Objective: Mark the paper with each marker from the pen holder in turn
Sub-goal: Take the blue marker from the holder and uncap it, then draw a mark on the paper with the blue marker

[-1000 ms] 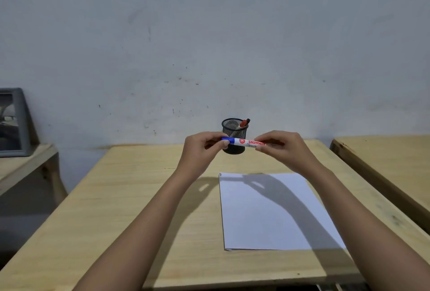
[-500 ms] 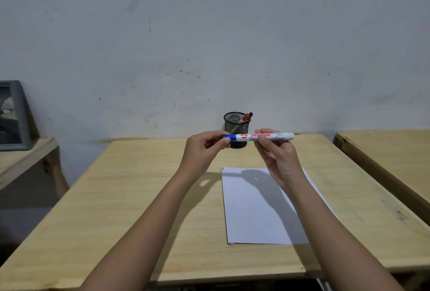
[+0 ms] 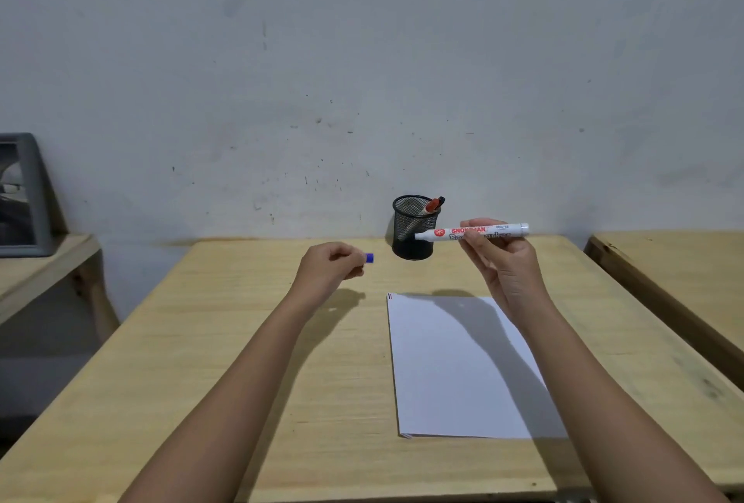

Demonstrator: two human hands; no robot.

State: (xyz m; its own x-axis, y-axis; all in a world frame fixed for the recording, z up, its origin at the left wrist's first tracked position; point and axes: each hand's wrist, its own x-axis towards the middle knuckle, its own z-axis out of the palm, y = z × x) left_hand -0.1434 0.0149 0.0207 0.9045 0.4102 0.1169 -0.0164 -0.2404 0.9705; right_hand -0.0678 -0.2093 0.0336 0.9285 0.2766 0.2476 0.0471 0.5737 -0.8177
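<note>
At frame centre, the right hand [image 3: 505, 261] grips the uncapped marker [image 3: 475, 232]; the left hand [image 3: 330, 265] pinches what looks like its blue cap [image 3: 369, 258].

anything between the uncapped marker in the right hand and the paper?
Nothing visible. The right hand holds the marker level in the air above the paper's far edge. The blue cap is off in the left hand; the pen holder stands behind the sheet.

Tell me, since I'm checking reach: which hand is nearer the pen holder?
The right hand. It holds the marker just right of the pen holder, its tip overlapping it in view. The left hand, pinching the blue cap, sits farther left.
</note>
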